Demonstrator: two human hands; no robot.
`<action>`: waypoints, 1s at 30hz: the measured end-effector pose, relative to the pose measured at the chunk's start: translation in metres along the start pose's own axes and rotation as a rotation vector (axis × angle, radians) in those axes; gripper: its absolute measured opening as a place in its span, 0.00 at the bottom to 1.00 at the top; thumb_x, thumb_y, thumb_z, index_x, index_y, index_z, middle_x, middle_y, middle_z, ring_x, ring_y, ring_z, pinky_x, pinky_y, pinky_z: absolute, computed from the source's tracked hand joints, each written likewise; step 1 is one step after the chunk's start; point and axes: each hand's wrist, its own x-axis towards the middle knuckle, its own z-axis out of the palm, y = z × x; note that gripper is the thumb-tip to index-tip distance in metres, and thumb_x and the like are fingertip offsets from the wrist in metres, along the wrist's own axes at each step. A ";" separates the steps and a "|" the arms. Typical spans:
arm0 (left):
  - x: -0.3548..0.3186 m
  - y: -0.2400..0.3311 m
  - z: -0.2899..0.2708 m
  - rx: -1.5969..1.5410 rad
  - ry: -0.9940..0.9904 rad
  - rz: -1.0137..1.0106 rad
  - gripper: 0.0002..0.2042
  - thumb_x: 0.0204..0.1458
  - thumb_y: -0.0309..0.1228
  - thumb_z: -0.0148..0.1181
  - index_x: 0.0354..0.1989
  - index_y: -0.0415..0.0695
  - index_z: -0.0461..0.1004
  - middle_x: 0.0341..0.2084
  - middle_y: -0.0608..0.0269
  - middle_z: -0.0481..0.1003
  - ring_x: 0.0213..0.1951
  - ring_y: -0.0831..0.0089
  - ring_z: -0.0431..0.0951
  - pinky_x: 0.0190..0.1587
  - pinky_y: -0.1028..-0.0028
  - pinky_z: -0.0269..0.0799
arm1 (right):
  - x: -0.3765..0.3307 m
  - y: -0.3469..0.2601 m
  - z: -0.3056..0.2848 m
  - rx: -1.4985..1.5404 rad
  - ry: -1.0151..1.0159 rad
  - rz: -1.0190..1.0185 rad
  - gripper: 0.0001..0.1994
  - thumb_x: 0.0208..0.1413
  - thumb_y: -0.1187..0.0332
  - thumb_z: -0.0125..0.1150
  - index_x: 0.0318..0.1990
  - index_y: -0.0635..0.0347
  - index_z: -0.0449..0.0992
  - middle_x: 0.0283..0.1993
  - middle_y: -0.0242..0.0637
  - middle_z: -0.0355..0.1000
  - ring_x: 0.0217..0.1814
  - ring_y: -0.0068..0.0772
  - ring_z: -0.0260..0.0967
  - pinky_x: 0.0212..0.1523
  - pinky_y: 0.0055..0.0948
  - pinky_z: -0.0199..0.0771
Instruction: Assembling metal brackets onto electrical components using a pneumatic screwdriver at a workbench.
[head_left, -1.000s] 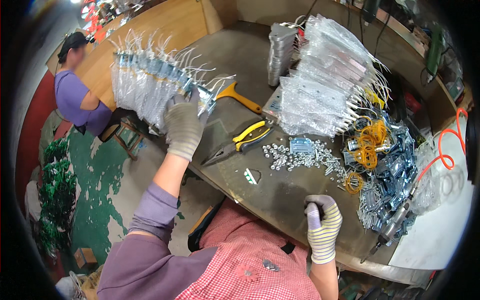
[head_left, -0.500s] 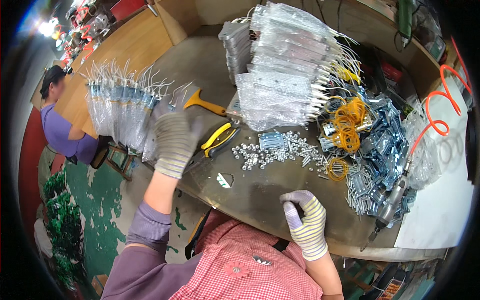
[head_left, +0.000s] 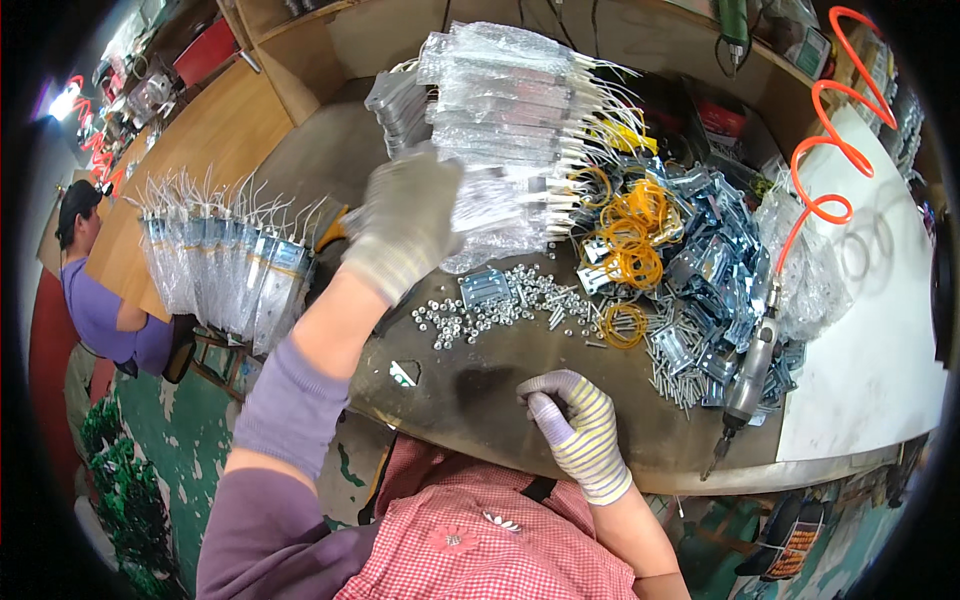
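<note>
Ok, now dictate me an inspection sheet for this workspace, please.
Surface: dark worktop, bare near its front edge; white sheet at the right.
Job's things: stack of bubble-wrapped packs at the back; row of wrapped packs at the left.
Clutter: loose nuts, screws, orange bands and metal brackets, heaped together at the right.
Hands: left hand blurred, over the stack's near end, grip unclear; right hand curled, nothing seen in it.
Cables: white wires poke from the packs; red coiled hose runs to a grey power tool.
Surroundings: co-worker at the left; worn green floor.
</note>
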 end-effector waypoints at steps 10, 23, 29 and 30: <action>-0.132 0.029 0.005 -0.424 0.074 -0.102 0.33 0.35 0.49 0.74 0.44 0.37 0.69 0.38 0.44 0.74 0.41 0.49 0.77 0.41 0.60 0.76 | 0.005 -0.020 0.023 0.082 -0.054 0.004 0.29 0.54 0.60 0.68 0.60 0.66 0.69 0.38 0.35 0.75 0.37 0.19 0.70 0.38 0.24 0.72; -0.153 0.057 0.052 -1.502 -0.105 0.016 0.20 0.44 0.33 0.70 0.46 0.40 0.76 0.44 0.59 0.78 0.43 0.64 0.79 0.50 0.70 0.72 | 0.005 -0.024 -0.027 -0.239 -0.153 -0.183 0.13 0.50 0.73 0.68 0.44 0.62 0.78 0.39 0.46 0.77 0.42 0.46 0.76 0.43 0.34 0.76; -0.123 0.091 0.062 -1.805 -0.191 0.179 0.20 0.51 0.20 0.65 0.54 0.41 0.74 0.52 0.60 0.76 0.54 0.70 0.74 0.57 0.71 0.69 | 0.028 -0.034 -0.059 -0.555 -0.168 -0.385 0.13 0.44 0.74 0.70 0.39 0.61 0.78 0.36 0.45 0.75 0.41 0.50 0.74 0.43 0.40 0.74; -0.123 0.092 0.065 -1.800 -0.187 0.154 0.20 0.51 0.20 0.65 0.54 0.41 0.74 0.52 0.60 0.76 0.54 0.70 0.74 0.57 0.71 0.69 | 0.038 -0.041 -0.072 -0.612 0.040 -0.303 0.13 0.44 0.74 0.69 0.40 0.60 0.77 0.36 0.45 0.75 0.41 0.49 0.74 0.42 0.41 0.74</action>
